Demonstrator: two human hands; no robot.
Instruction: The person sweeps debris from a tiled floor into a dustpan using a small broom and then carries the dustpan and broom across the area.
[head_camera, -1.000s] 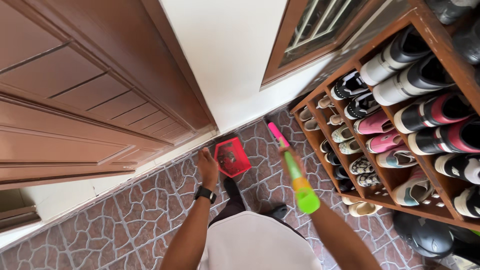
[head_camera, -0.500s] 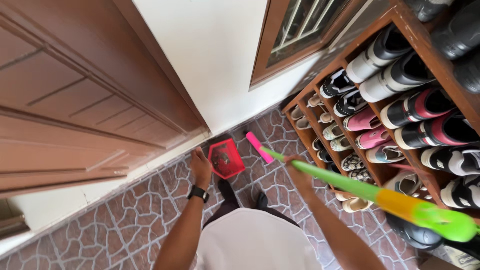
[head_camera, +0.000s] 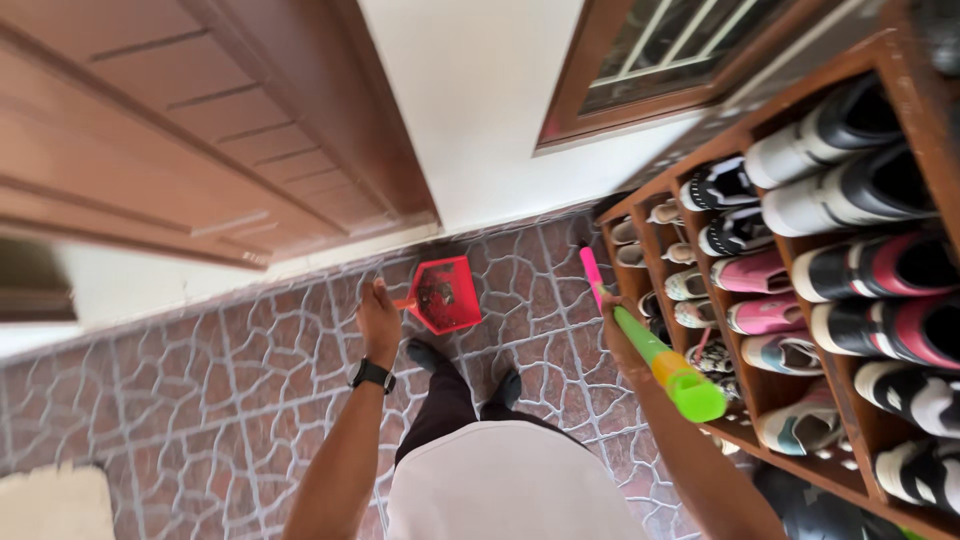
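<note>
The left hand (head_camera: 378, 318) grips the red plastic dustpan (head_camera: 441, 294) just above the floor by the wall, with dirt already inside. The right hand (head_camera: 617, 332) wraps the green-and-pink broom stick (head_camera: 640, 340) — sweeping looks nearly done.

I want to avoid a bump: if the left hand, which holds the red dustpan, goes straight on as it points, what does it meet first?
Probably the brown door: the left hand with the red dustpan points toward its foot, though depth is unclear.
</note>
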